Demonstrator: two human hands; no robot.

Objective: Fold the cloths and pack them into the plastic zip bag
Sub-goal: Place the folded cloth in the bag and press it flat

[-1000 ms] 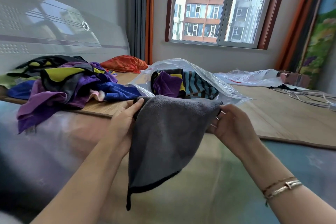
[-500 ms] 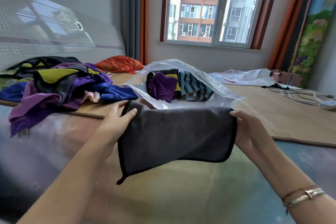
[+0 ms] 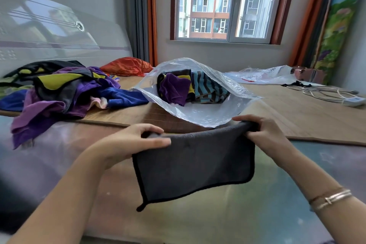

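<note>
Hands: two, a left hand and a right hand
Grey cloth held up: one
Plastic zip bag, open: one
Cloths in the bag: at least three, purple, striped, yellow
Loose cloth pile: one heap, number cannot be told
Orange bundle: one
Bracelets: two

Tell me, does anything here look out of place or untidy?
Nothing looks damaged or spilled. The pile of unfolded cloths on the left is messy, with a purple one hanging over the mat's edge. The bag lies open, cloths inside. Both hands, left and right, hold the grey cloth by its top edge.
</note>
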